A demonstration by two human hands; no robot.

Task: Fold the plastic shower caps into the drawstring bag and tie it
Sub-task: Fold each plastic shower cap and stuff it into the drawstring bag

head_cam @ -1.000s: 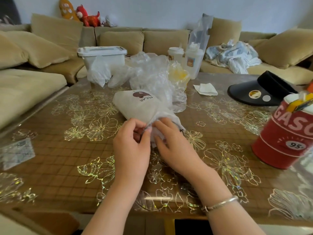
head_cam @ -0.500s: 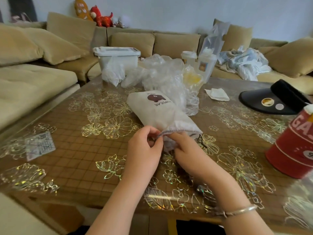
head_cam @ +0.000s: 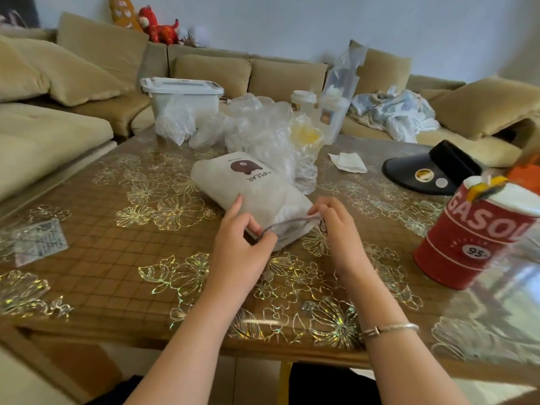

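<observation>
Drawstring bag (head_cam: pixel 251 190) mid-table, both hands' fingers (head_cam: pixel 264 238) pinching its near mouth edge

I see a brown bench (head_cam: pixel 87 258) with a fine grid pattern and shiny gold outlined flowers all over it. The drawstring bag (head_cam: pixel 251 191) is off-white with a dark brown bear print and dark lettering. Behind it the plastic shower caps (head_cam: pixel 257 133) look clear, one bundle tinted yellow. To my right stands a red can (head_cam: pixel 473 238) with white lettering and a white top. A black visor (head_cam: pixel 432 171) carries two round badges. The sofa (head_cam: pixel 58 83) is tan. A silver bracelet (head_cam: pixel 388 328) circles the right wrist.
</observation>
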